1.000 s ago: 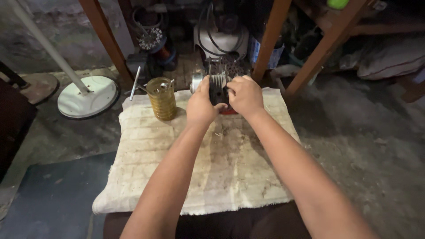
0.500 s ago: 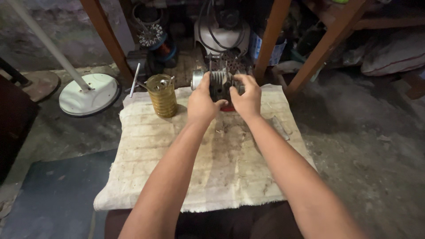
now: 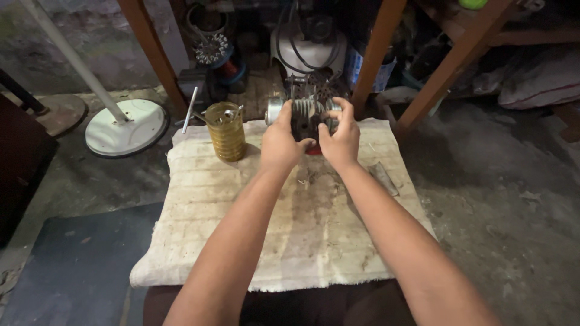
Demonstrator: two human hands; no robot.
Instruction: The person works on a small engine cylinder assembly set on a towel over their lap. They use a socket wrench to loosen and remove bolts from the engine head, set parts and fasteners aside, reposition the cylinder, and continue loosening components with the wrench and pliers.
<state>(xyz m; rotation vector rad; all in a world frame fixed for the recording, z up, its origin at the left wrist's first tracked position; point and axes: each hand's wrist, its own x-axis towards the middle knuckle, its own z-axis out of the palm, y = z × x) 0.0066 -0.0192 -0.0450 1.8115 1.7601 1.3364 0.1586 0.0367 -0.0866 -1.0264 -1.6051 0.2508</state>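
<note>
Hands meet at the upper middle of the frame, both wrapped around a finned metal engine part (image 3: pixel 310 115). The left hand (image 3: pixel 283 145) grips its left side, fingers curled and clamped on the fins; the right hand (image 3: pixel 342 140) clasps the right side, fingertips spread over the top edge. The part sits at the far edge of a stained pale cloth (image 3: pixel 290 229) that fills the centre of the frame. Just left of the hands a ribbed yellow jar (image 3: pixel 226 131) stands upright on the cloth. A white round stand base (image 3: pixel 125 128) lies on the floor at the upper left.
</note>
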